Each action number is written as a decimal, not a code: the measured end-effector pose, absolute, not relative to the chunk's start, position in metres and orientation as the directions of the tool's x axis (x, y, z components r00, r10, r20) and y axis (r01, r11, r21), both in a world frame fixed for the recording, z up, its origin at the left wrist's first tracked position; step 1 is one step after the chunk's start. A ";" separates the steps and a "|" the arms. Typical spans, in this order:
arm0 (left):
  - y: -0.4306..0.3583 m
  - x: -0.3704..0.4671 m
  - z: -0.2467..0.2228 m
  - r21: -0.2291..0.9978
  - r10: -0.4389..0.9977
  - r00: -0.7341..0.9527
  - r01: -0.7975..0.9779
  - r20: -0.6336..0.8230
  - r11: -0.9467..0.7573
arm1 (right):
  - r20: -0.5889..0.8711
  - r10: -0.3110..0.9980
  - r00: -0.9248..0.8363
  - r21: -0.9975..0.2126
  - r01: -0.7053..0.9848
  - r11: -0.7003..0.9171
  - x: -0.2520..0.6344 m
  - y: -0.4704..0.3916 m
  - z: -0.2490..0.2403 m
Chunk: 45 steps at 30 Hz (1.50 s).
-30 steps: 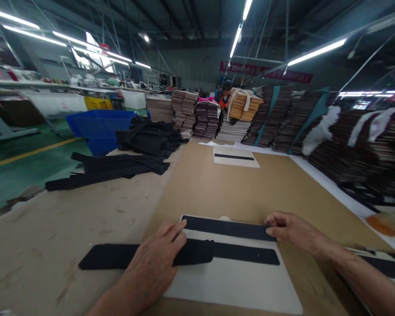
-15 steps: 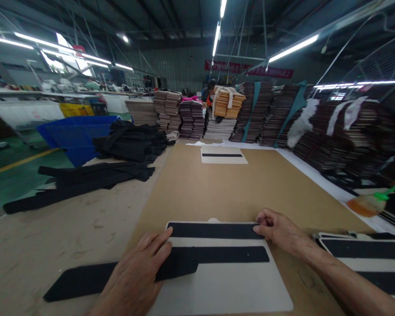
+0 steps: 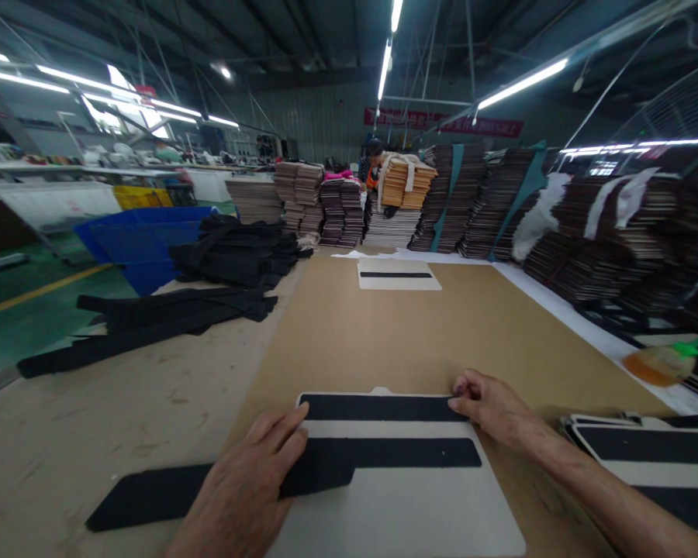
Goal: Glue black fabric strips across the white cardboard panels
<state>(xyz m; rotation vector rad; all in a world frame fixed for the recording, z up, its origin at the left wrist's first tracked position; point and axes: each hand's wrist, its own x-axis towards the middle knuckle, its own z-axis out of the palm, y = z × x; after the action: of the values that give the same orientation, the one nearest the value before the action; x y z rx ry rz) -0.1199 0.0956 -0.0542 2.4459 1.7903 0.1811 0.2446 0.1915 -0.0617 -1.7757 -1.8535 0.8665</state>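
Observation:
A pale board (image 3: 407, 511) with rounded corners lies before me, bearing an upper black strip (image 3: 384, 408) along its far edge and a second black strip (image 3: 419, 452) below. My left hand (image 3: 238, 480) has its thumb and forefinger at the upper strip's left end. Under its palm, a loose black strip (image 3: 151, 496) sticks out on both sides, partly over the board; the curled fingers beneath are hidden. At the upper strip's right end, my right hand (image 3: 482, 403) is closed, with thumb and forefinger pinching the strip at the board's corner.
Boards with black strips (image 3: 651, 446) are stacked at right, near an orange container with a green-handled brush (image 3: 663, 364). Another striped board (image 3: 399, 275) lies farther off. Piled black strips (image 3: 233, 248) and a blue bin (image 3: 145, 240) stand left. Material stacks (image 3: 465, 201) and a person (image 3: 372, 167) are behind.
The view has shifted slightly, so everything sits a little farther right. Both hands keep their places at the ends of the upper black strip.

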 end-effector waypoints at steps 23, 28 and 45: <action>0.115 -0.099 -0.025 0.021 0.902 0.429 0.902 0.055 -0.431 | -0.116 0.859 -0.499 0.272 0.815 0.511 0.179 0.139 -0.015; 0.103 -0.114 -0.030 0.143 0.924 0.377 0.913 0.070 -0.383 | -0.057 0.879 -0.474 0.261 0.842 0.471 0.225 0.136 -0.023; 0.051 -0.145 -0.067 0.133 0.902 0.430 0.893 0.024 -0.430 | 0.204 0.715 -0.668 -0.145 0.702 0.697 0.183 0.036 -0.094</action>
<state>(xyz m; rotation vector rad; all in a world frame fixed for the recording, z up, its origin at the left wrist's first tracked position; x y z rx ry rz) -0.1445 0.0513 -0.0669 2.5711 1.6195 0.1393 0.1831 0.0363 -0.0942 -1.1321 -2.6624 0.0790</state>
